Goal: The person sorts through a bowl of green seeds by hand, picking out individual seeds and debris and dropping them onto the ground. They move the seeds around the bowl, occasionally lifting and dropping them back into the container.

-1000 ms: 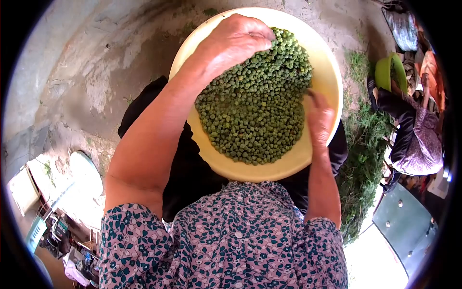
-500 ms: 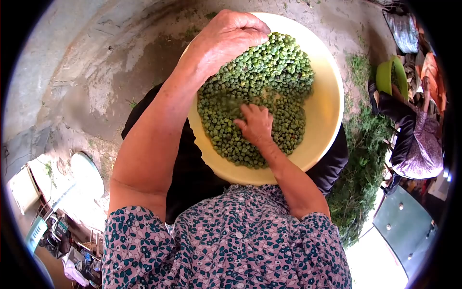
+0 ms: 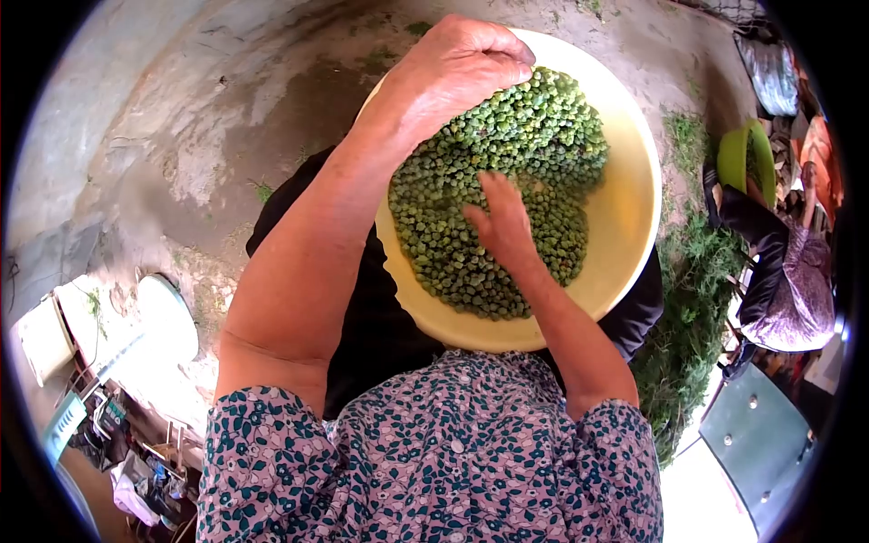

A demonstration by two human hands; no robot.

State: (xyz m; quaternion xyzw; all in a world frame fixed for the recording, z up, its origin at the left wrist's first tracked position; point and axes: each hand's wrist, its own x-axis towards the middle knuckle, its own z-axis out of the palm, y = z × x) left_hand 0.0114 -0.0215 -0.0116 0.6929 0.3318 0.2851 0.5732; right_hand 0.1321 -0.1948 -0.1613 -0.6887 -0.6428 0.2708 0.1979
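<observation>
Green pieces [image 3: 448, 258] lie around the right hand [image 3: 504, 224], thumb spread, and beside the left hand [image 3: 466, 68], fingers pressed together.

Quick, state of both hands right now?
Left hand: fingers bent by the green pile's far edge; grip can't be told.
Right hand: open over the pile, nothing seen held.

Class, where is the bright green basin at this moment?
The green basin is near the head view's right edge, right of the yellow basin and just above another person's dark trousers.
</observation>
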